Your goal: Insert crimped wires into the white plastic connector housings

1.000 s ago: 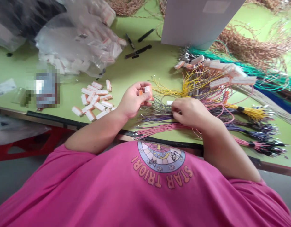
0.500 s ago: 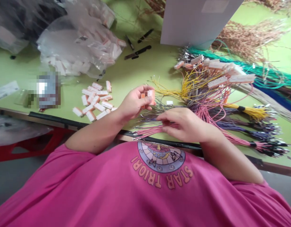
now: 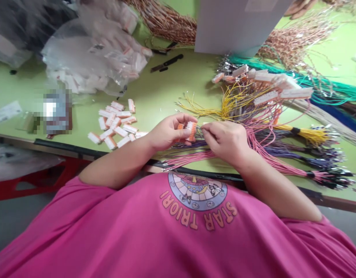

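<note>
My left hand is closed around a white and orange connector housing, its row of holes turned to the right. A second orange piece shows between the fingers of that hand. Close by on the right, my right hand is closed in a pinch at the connector's face, with a thin dark wire at its fingertips. Under and beside both hands lie loose wires: pink wires, purple-grey ones, and yellow wires behind. Left of my left hand is a pile of similar connectors.
A plastic bag of connectors and a black-handled knife lie farther back. Wired connectors rest on bundles at right, near green wires. A grey box stands at the back. Another person's hand shows top right.
My right hand has risen from the grey and pink wires to the connector, its fingers now pinched. My left hand has shifted slightly right and down, turning the connector. Another person's hand has appeared.
</note>
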The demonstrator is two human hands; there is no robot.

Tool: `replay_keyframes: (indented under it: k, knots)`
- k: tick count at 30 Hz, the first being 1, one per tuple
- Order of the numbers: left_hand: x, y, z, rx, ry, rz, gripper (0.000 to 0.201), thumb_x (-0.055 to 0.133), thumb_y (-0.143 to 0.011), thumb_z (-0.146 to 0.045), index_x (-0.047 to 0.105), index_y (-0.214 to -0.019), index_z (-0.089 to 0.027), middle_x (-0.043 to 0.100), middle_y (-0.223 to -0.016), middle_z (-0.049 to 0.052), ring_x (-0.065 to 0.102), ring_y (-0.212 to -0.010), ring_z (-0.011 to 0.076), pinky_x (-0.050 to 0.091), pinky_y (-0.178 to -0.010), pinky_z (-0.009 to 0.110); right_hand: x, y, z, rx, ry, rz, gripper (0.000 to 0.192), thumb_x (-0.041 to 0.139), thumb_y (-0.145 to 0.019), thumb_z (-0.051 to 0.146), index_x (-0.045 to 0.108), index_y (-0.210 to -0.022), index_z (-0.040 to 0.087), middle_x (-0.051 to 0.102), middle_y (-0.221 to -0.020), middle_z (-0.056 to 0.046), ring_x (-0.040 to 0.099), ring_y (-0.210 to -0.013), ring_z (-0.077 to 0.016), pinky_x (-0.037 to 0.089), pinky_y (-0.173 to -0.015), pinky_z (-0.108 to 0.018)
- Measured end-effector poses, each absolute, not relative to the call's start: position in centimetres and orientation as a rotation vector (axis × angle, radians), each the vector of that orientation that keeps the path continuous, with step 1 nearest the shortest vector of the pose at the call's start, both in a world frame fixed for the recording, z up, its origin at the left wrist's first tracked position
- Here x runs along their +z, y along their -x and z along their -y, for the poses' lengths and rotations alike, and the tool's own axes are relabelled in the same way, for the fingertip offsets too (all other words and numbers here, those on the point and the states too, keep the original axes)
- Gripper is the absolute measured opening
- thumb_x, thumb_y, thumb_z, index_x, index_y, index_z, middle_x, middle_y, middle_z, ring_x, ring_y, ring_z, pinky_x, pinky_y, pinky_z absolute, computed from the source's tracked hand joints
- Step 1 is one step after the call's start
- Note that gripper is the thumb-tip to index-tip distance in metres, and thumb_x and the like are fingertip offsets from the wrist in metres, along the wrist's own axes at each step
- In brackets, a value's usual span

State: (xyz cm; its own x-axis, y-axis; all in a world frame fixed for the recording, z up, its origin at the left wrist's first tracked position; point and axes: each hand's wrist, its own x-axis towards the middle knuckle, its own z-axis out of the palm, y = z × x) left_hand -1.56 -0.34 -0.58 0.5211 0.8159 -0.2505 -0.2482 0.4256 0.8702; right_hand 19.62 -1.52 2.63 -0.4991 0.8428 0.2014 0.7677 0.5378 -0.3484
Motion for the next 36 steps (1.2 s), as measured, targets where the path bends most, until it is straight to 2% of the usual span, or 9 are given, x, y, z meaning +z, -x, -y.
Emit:
replay_keyframes:
  k: [5, 12, 17, 23, 25, 30, 36]
  knots:
    - [-0.6, 1.3, 0.4, 0.769, -0.978, -0.79, 0.048, 0.086, -0.07, -0.036, 0.06, -0.106, -0.017, 0.067, -0.079, 0.0, 0.067, -0.066, 0.0108, 0.055, -0.06, 0.022, 2.6, -19.4, 1.5, 0.258, 1.4, 2.49, 0.036, 0.04, -0.095, 0.03, 0.071, -0.08, 0.018, 0.07, -0.072, -0.008, 0.054, -0.062, -0.017, 0.033, -0.063, -0.031]
    - [-0.3, 1.0, 0.4, 0.845, -1.134, -0.811, 0.047, 0.087, -0.069, -0.04, 0.062, -0.101, -0.016, 0.066, -0.074, -0.001, 0.064, -0.06, 0.0096, 0.054, -0.06, 0.023, 3.2, -19.5, 0.8, 0.65, 1.424, 2.425, 0.031, 0.042, -0.091, 0.027, 0.063, -0.07, 0.018, 0.058, -0.06, -0.002, 0.047, -0.057, -0.0134, 0.029, -0.059, -0.028]
    - [-0.2, 1.1, 0.4, 0.824, -1.16, -0.845, 0.047, 0.087, -0.069, -0.04, 0.064, -0.102, -0.016, 0.067, -0.073, -0.001, 0.064, -0.06, 0.0098, 0.053, -0.061, 0.023, 3.2, -19.6, 0.5, 0.792, 1.38, 2.361, 0.03, 0.045, -0.088, 0.027, 0.058, -0.064, 0.018, 0.049, -0.055, 0.001, 0.041, -0.054, -0.0111, 0.027, -0.058, -0.027]
    - [-0.7, 1.3, 0.4, 0.803, -1.182, -0.896, 0.047, 0.086, -0.069, -0.039, 0.067, -0.104, -0.015, 0.068, -0.069, 0.0, 0.064, -0.058, 0.0104, 0.053, -0.061, 0.024, 3.1, -19.7, 0.1, 1.084, 1.352, 2.13, 0.024, 0.049, -0.083, 0.027, 0.064, -0.067, 0.017, 0.057, -0.062, 0.001, 0.05, -0.061, -0.012, 0.035, -0.061, -0.026]
    - [-0.9, 1.4, 0.4, 0.797, -1.169, -0.871, 0.046, 0.086, -0.07, -0.038, 0.067, -0.104, -0.015, 0.069, -0.069, 0.0, 0.065, -0.058, 0.0107, 0.053, -0.06, 0.024, 3.1, -19.8, 0.0, 1.122, 1.354, 2.087, 0.023, 0.052, -0.082, 0.028, 0.063, -0.066, 0.016, 0.056, -0.06, 0.002, 0.05, -0.061, -0.0116, 0.035, -0.061, -0.025]
    - [-1.2, 1.4, 0.3, 0.79, -1.139, -0.828, 0.046, 0.086, -0.07, -0.036, 0.066, -0.106, -0.015, 0.069, -0.07, 0.0, 0.065, -0.058, 0.0109, 0.054, -0.059, 0.025, 3.3, -19.8, -0.1, 1.12, 1.374, 2.132, 0.025, 0.054, -0.082, 0.028, 0.06, -0.061, 0.016, 0.048, -0.055, 0.004, 0.043, -0.056, -0.0096, 0.031, -0.058, -0.025]
    - [-1.0, 1.1, 0.5, 0.783, -1.113, -0.846, 0.044, 0.087, -0.068, -0.036, 0.067, -0.102, -0.014, 0.07, -0.069, 0.0, 0.065, -0.055, 0.0103, 0.053, -0.057, 0.023, 3.2, -19.2, 0.3, 1.015, 1.385, 2.081, 0.023, 0.052, -0.084, 0.026, 0.063, -0.066, 0.016, 0.057, -0.062, 0.001, 0.049, -0.061, -0.0106, 0.034, -0.063, -0.024]
